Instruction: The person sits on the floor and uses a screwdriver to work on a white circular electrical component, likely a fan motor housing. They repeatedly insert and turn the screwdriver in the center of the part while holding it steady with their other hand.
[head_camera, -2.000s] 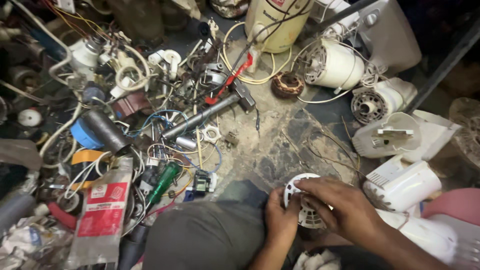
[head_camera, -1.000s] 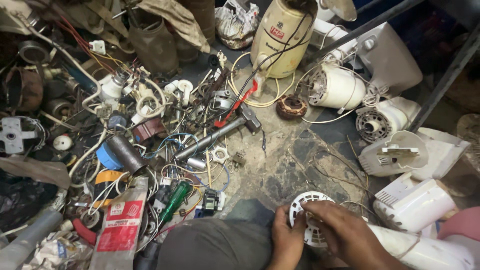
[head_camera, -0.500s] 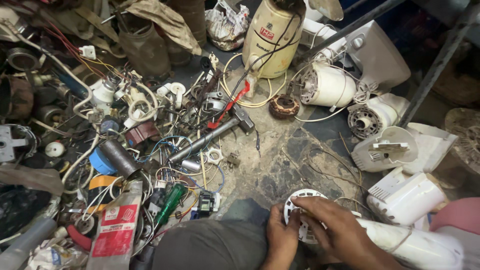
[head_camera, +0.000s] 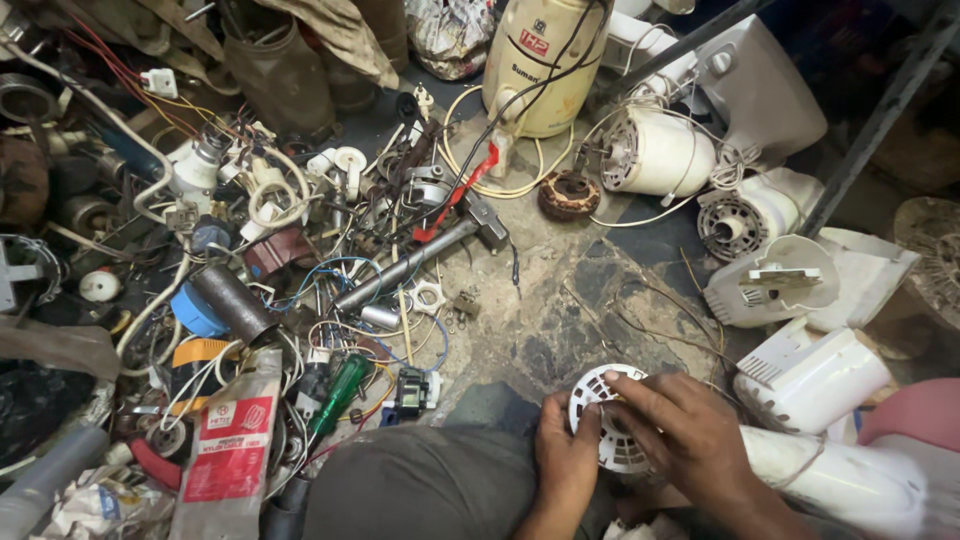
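Both the left hand (head_camera: 566, 462) and the right hand (head_camera: 683, 432) grip a white slotted motor cover (head_camera: 604, 420) above the gritty floor (head_camera: 560, 330), near a hammer (head_camera: 420, 262).

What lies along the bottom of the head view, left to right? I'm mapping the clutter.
Grey pipe → red packet → green screwdriver → left hand → white vented disc → right hand → white housing.

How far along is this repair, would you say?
Hard to say exactly. Done: several white motor housings already lie apart on the floor, and a copper-wound coil sits out by itself. In hand: the left hand and right hand both grip a white slotted round cover. Left: the hammer and green-handled screwdriver lie untouched among loose parts, so plenty seems unfinished.
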